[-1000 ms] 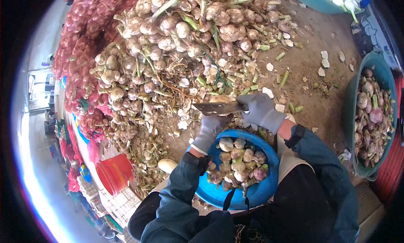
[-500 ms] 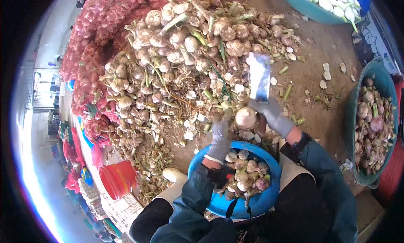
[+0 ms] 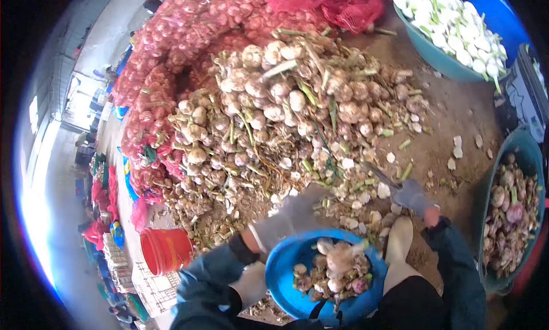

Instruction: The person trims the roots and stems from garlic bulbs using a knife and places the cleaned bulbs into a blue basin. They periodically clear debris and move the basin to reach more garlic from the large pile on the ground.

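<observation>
The stiff-looking knife (image 3: 381, 175), best held by its rear, is grasped by the right hand (image 3: 413, 196); the left hand's (image 3: 294, 215) grip cannot be told.

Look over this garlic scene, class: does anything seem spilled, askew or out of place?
Yes: pale flakes and cut stalk pieces lie scattered on the floor, to the picture's right of the garlic heap. They look like stray litter because they lie loose, outside any container. Nothing looks clearly damaged.
</observation>
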